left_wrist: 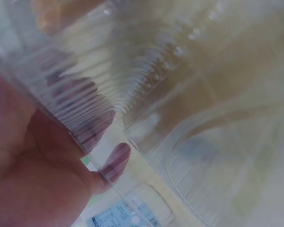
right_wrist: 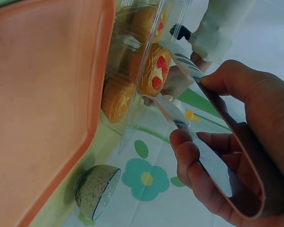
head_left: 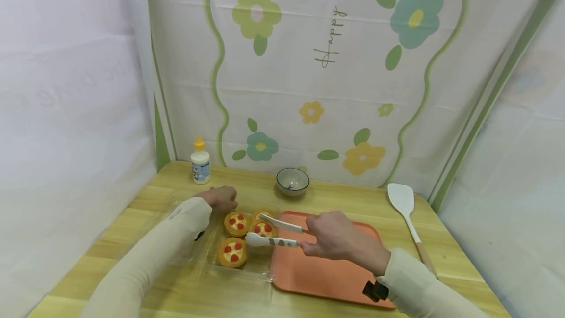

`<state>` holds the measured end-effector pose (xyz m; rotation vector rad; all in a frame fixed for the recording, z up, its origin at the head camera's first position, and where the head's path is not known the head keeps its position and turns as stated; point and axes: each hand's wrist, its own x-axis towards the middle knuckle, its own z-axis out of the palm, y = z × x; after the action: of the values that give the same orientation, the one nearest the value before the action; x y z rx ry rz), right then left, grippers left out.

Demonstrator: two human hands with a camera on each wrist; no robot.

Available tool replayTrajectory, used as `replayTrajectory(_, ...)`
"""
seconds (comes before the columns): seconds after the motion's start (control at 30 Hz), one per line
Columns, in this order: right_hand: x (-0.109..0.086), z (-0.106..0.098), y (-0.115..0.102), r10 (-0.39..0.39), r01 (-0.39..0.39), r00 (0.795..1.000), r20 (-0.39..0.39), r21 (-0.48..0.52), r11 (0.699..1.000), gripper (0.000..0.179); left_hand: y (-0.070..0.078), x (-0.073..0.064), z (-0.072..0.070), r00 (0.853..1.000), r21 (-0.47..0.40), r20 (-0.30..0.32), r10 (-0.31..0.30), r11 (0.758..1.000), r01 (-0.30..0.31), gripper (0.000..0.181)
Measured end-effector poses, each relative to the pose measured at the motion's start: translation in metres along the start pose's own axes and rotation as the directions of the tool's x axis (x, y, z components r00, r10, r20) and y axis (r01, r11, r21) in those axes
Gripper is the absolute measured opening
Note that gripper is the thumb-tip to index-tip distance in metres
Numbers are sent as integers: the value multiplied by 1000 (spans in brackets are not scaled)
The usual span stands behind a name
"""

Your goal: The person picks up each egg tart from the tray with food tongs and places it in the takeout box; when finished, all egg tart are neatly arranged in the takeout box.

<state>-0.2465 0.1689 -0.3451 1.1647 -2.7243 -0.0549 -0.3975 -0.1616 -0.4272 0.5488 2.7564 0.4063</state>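
My right hand (head_left: pixel 340 234) grips a pair of tongs (head_left: pixel 280 242) with white heads and brownish handles. In the right wrist view, the tong tips stand on either side of a tart (right_wrist: pixel 157 73) topped with red pieces, which sits higher than the tarts behind it. Several round golden tarts (head_left: pixel 231 252) lie in a clear plastic container (head_left: pixel 247 274). My left hand (head_left: pixel 223 198) is at the container's back left, its fingers bent around the clear plastic edge. Through the ribbed plastic (left_wrist: pixel 97 104), the left wrist view shows its fingertips.
An orange tray (head_left: pixel 326 276) lies right beside the container. Behind stand a small bowl (head_left: pixel 293 182) and a white bottle (head_left: pixel 200 165) with a yellow cap. A white spatula (head_left: pixel 402 200) with a wooden handle lies at the right. A patterned curtain (head_left: pixel 282 77) closes off the back.
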Motion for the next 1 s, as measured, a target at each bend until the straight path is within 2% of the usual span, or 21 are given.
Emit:
replayTrajectory(0.43, 10, 9, -16, -21, 25, 999, 38, -90, 996, 39, 1, -3, 0, 1000, 5, -1, 9, 1000, -9, 28)
replayTrajectory(0.67, 11, 11, -20, -29, 30, 999, 33, -33, 999, 40, -1, -1, 2, 1000, 3, -11, -2, 1000, 2, 29)
replayTrajectory(0.83, 12, 13, -20, -47, 48, 999, 15, -70, 996, 40, -5, 3, 4, 1000, 6, -24, -8, 1000, 8, 31)
replayTrajectory(1.0, 12, 12, -20, -33, 35, 999, 27, -75, 997, 41, -3, 1, 4, 1000, -6, -9, -9, 1000, 9, 28)
